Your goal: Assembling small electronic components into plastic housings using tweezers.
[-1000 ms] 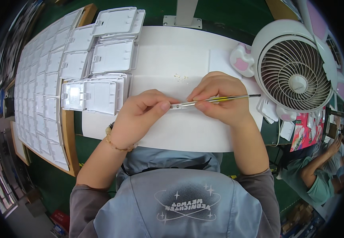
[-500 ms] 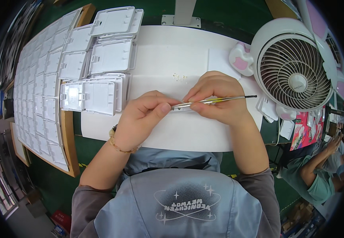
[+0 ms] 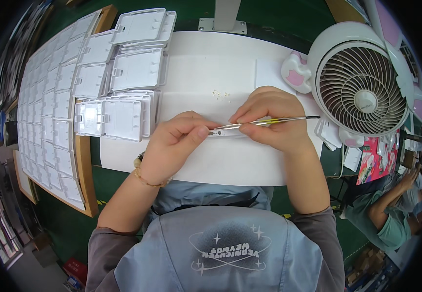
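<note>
Two hands (image 3: pixel 174 143) (image 3: pixel 275 121), slim tool (image 3: pixel 296 118), sheet's near edge (image 3: pixel 230 175) bare

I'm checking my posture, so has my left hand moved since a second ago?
Yes, slightly: at its wrist, the left hand has shifted right, farther from the wooden frame.
</note>
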Action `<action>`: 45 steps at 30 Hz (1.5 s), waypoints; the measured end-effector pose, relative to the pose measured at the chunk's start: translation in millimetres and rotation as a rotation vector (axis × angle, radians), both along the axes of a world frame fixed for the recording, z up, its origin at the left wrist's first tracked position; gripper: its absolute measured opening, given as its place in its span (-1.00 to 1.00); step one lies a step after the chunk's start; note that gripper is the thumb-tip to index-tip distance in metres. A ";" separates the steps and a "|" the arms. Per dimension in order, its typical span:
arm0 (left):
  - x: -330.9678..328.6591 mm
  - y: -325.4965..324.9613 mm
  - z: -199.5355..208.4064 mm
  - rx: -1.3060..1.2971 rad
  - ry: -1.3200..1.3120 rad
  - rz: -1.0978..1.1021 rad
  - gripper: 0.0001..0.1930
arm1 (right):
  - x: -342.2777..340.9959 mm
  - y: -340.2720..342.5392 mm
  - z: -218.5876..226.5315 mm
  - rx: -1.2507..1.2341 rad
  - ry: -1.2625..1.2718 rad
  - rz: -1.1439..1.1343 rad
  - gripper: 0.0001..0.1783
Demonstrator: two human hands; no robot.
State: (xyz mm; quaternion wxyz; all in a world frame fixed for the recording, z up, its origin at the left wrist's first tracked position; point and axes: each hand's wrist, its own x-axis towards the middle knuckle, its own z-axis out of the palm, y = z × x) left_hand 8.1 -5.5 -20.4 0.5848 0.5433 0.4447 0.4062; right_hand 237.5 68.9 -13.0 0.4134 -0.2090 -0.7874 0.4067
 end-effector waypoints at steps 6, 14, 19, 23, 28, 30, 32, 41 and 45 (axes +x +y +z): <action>0.7 -0.2 -1.9 0.027 0.033 0.009 -0.78 | 0.2 2.6 -2.9 -0.031 0.029 0.008 -0.87; 0.4 -0.2 -3.4 0.018 0.027 0.030 -0.78 | -1.2 3.2 -6.4 -0.036 0.011 0.009 -0.86; 0.5 0.3 -2.0 0.012 0.026 0.033 -0.78 | -1.9 4.5 -6.7 -0.035 0.009 0.019 -0.86; 0.3 0.1 -3.2 0.020 0.028 0.036 -0.78 | -2.7 4.4 -5.9 -0.037 0.012 0.026 -0.86; -0.5 0.2 -2.4 0.020 0.040 0.022 -0.79 | 0.2 6.7 -9.2 -0.071 0.004 0.053 -0.87; -1.6 0.4 0.2 0.019 0.057 0.012 -0.79 | 1.0 8.2 -10.9 -0.087 0.009 0.066 -0.87; -3.7 1.8 10.6 0.029 0.146 -0.028 -0.80 | 1.7 10.6 -13.1 -0.113 0.026 0.115 -0.86; -7.3 27.1 62.6 0.065 0.602 -0.354 -0.81 | 4.0 13.7 -15.1 -0.115 0.021 0.198 -0.86; -8.9 44.2 69.2 0.102 0.639 -0.473 -0.81 | 3.5 10.7 -11.5 -0.144 0.021 0.167 -0.83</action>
